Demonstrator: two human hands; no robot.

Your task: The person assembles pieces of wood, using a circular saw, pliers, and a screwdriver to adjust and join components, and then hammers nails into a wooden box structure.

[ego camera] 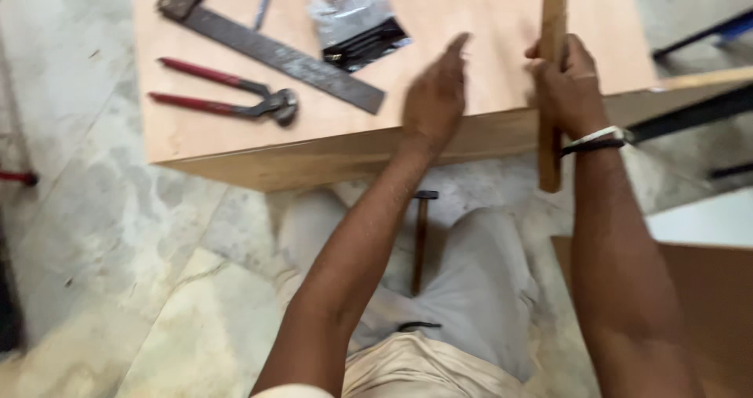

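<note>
Right hand (pixel 569 84) grips upright long wooden handle (pixel 552 92); left hand (pixel 435 92) open, flat over light plywood tabletop (pixel 486 21), near red-handled metal pincers (pixel 235 96) and grey steel try square (pixel 267 49).

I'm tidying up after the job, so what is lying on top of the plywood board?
On the plywood board lie red-handled pincers, a metal try square, a thin metal rod and a plastic packet. The left hand and right hand, gripping a wooden stick, hide part of it.
</note>
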